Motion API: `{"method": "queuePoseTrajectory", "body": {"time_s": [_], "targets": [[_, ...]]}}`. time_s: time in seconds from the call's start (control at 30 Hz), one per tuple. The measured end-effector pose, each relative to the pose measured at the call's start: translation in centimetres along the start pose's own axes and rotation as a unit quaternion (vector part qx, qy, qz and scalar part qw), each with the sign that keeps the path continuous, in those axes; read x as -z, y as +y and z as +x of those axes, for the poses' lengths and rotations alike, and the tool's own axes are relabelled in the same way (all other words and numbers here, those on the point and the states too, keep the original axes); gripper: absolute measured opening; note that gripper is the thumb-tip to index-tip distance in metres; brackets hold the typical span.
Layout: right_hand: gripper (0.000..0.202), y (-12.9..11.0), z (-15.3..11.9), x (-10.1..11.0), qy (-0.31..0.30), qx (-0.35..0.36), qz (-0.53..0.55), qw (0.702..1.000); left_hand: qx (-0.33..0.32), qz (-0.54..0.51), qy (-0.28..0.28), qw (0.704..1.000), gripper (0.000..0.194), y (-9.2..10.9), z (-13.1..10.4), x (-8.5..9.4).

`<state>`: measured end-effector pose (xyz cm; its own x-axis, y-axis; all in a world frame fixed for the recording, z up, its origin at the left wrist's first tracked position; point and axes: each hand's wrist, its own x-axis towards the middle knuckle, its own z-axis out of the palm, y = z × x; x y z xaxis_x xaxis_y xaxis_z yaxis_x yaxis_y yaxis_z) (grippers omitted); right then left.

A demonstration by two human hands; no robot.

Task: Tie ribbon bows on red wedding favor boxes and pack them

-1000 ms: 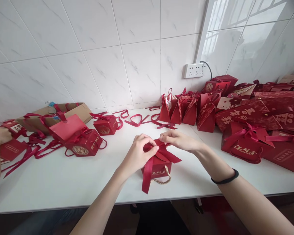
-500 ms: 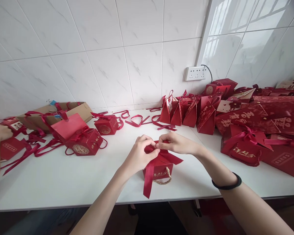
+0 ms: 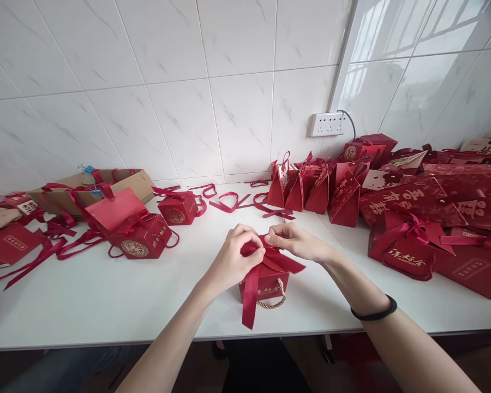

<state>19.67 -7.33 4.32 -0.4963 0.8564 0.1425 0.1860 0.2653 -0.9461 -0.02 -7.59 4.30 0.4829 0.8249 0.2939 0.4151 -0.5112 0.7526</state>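
Observation:
Near the table's front edge stands a small red gift box (image 3: 262, 286) with gold lettering and a twisted gold cord handle (image 3: 275, 303). A dark red ribbon (image 3: 251, 295) is gathered in a bow on its top, one tail hanging over the front and another pointing right. My left hand (image 3: 238, 256) pinches the ribbon between thumb and forefinger on the left of the bow. On the right, my right hand (image 3: 294, 242) pinches the ribbon too, fingers closed. The knot is partly hidden behind my fingers.
Finished-looking red boxes (image 3: 141, 240) and a cardboard tray (image 3: 141, 185) with ribbons are at left, beside another person's hand (image 3: 0, 219). Loose ribbon loops (image 3: 226, 202) lie near the wall. Several red bags (image 3: 343, 196) crowd the right, below a power strip (image 3: 327, 124).
My right hand has shifted slightly away from my left, and their fingertips are now a little apart. The other person's hand at left has drawn back toward the frame edge.

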Motion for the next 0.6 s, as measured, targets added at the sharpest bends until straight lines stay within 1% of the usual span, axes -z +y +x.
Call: {"method": "queuePoseTrajectory", "body": {"time_s": [0.07,0.17,0.23,0.3,0.37,0.4,0.43,0.5,0.6], "targets": [[0.039,-0.3,-0.5,0.1,0.024,-0.005,0.005,1.000,0.012,-0.030,0.018,0.999,0.014,-0.2,-0.3,0.2],[0.037,-0.7,-1.3,0.1,0.077,-0.041,-0.021,0.996,0.058,-0.069,0.092,0.992,0.021,-0.6,-1.0,0.5],[0.036,-0.7,-1.8,0.1,0.089,-0.060,-0.060,0.992,0.090,-0.067,0.128,0.985,0.021,-0.8,-1.4,0.6],[0.033,-0.6,-2.1,0.0,0.067,-0.060,-0.061,0.994,0.107,-0.067,0.120,0.985,0.019,-0.9,-1.7,0.7],[0.027,-0.4,-2.2,-0.1,0.041,-0.043,-0.027,0.998,0.113,-0.080,0.093,0.986,0.016,-1.0,-1.9,0.7],[0.023,-0.3,-2.2,-0.2,0.038,-0.033,-0.017,0.999,0.114,-0.090,0.084,0.986,0.015,-1.0,-1.9,0.7],[0.020,-0.3,-2.2,-0.3,0.045,-0.025,-0.018,0.999,0.113,-0.099,0.077,0.986,0.014,-1.0,-1.9,0.7],[0.015,-0.3,-2.0,-0.6,0.078,-0.012,-0.050,0.996,0.108,-0.110,0.071,0.985,0.014,-0.9,-1.9,0.7],[0.018,-0.5,-1.7,-1.2,0.118,-0.001,-0.090,0.989,0.105,-0.110,0.072,0.986,0.018,-1.0,-1.9,0.6]]}}
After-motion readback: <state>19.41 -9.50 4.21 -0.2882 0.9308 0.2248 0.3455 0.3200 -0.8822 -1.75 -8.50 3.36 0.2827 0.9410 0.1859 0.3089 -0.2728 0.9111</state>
